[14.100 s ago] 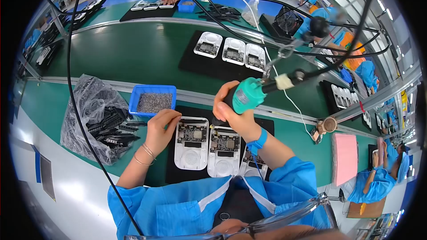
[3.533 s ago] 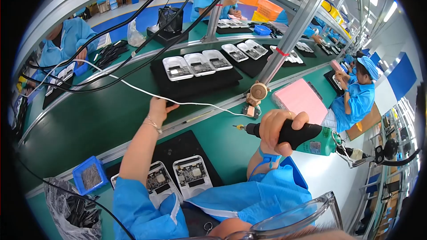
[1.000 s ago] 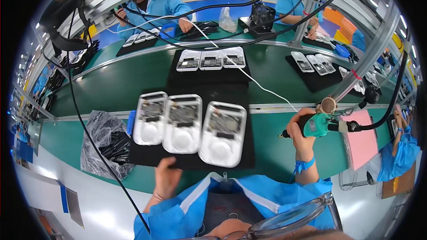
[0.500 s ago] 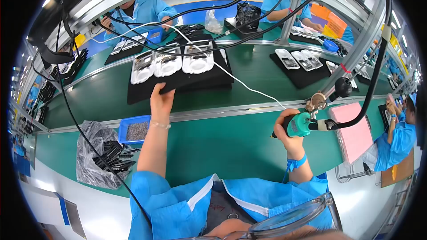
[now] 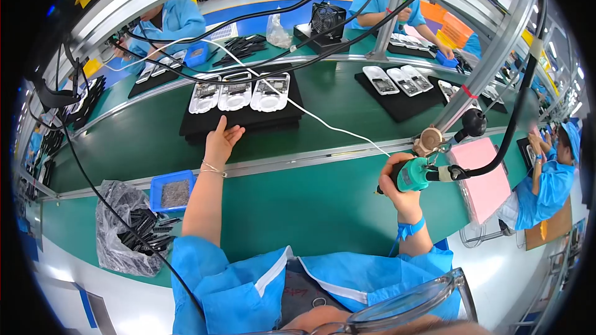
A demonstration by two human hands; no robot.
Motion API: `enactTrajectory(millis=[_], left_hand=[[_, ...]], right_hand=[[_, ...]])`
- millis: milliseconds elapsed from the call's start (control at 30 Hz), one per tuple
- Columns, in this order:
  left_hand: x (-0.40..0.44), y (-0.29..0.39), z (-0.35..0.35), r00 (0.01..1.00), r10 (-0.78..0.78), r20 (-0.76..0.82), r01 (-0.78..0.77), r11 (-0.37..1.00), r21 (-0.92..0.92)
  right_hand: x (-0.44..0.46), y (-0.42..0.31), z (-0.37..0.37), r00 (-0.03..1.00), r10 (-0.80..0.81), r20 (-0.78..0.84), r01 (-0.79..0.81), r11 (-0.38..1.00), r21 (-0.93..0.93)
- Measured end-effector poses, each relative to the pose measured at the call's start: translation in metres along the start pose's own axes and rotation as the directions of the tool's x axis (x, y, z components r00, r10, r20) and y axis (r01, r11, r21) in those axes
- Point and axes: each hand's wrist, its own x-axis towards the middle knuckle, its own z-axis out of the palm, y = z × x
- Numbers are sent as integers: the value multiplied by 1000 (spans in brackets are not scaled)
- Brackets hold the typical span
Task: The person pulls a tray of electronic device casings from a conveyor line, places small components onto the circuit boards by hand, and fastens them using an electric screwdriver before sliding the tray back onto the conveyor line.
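Note:
My left hand [image 5: 222, 141] is just below the front edge of a black mat [image 5: 186, 125], fingers apart with nothing held. On the mat lie three white housings with circuit boards [image 5: 236, 94], side by side on the dark green strip beyond the metal rail. My right hand [image 5: 400, 180] is wrapped round a green and black electric screwdriver [image 5: 412, 175], held above the bench on the right. A blue tray of small screws [image 5: 175, 192] sits left of my left forearm. Beside it lies a clear plastic bag [image 5: 115, 245] with black parts [image 5: 146, 231].
Another mat with white housings [image 5: 397, 84] lies at the right. A small brown fan [image 5: 429, 141] stands by the metal post [image 5: 490, 56]. Pink sheets [image 5: 484, 177] lie on the bench's right side. Co-workers sit across and at right [image 5: 549, 180]. Cables hang overhead.
The mat with three housings has gone from the near bench onto the strip beyond the rail. My left hand has come off its front edge. My right hand still holds the screwdriver.

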Motion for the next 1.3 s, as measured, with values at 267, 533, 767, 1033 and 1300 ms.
enactTrajectory(millis=[267,533,767,1033,1300], left_hand=[[-27,-41,10,977,-123,172,130,991,-28],[-53,-110,133,744,-436,506,390,899,202],[-6,-198,227,652,-435,621,480,871,107],[24,-262,294,722,-281,632,381,924,-24],[17,-277,327,894,-259,366,336,927,-165]], right_hand=[[7,-27,-15,985,-168,-33,167,986,-10],[18,-43,-30,963,-252,-94,262,959,106],[8,-56,-58,917,-395,-56,398,894,204],[16,-55,-74,907,-412,-92,421,874,244],[24,-49,-85,927,-351,-133,374,890,262]])
